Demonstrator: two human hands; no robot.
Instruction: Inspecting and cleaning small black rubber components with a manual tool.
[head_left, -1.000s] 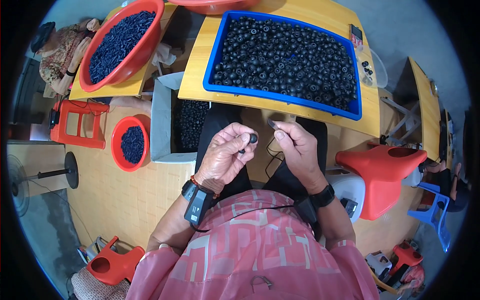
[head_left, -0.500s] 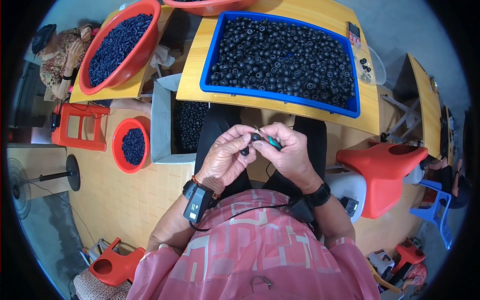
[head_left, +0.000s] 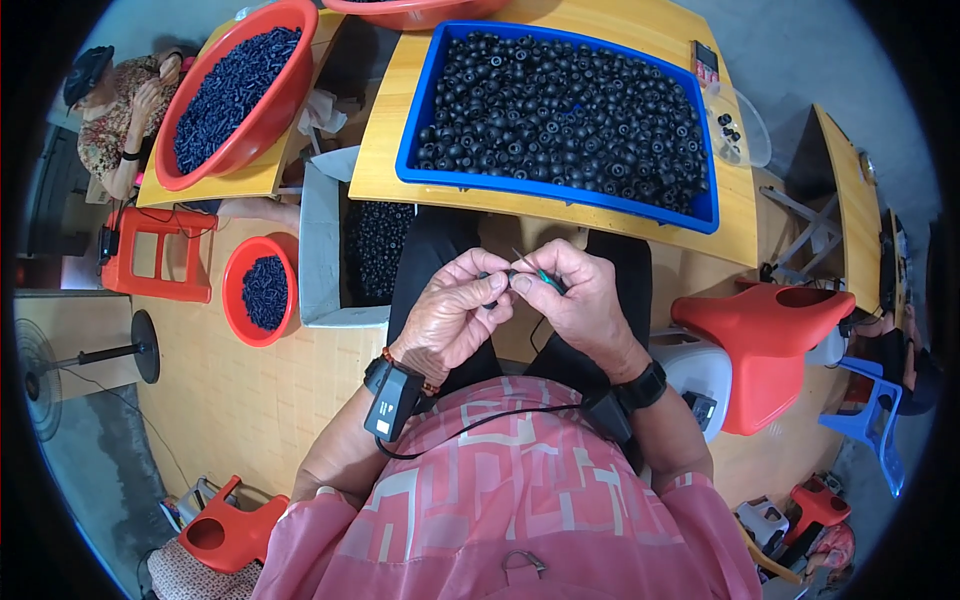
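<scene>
In the head view, a small black piece sits at the centre, pinched between left thumb and fingers, dark and mostly hidden by fingertips. The left hand is curled around it; the right hand grips a green-handled tool, its thin tip pointing toward eleven o'clock.

From the hands, a blue tray between twelve and one holds heaped black round pieces, many showing ring-like openings. A large red basin at ten and a small red basin at nine hold dark slender pieces; a cardboard box just above nine holds black ones.

The table ends just beyond the fingertips, leaving a gap; a red stool stands between three and four.
</scene>
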